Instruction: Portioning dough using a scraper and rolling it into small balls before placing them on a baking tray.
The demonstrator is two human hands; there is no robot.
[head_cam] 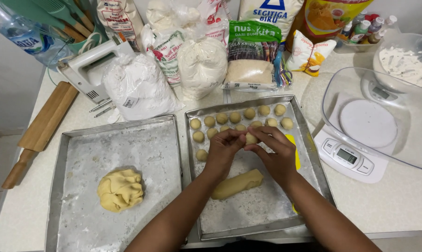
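Pale yellow dough (pixel 250 138) is seen between the hands; beneath them, a silver tray (pixel 309 140) is dusted white.

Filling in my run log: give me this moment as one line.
hands: left hand and right hand pinch dough ball | over: right tray | near: dough log

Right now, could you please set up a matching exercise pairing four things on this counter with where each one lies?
Things:
1. dough lump
2. dough log
3. rolling pin
4. kitchen scale

Places:
A. on the counter, left of the left tray
B. on the right tray, below both hands
C. right of the right tray, under a clear bowl
D. on the floured left tray

Pairs: 1-D, 2-B, 3-A, 4-C
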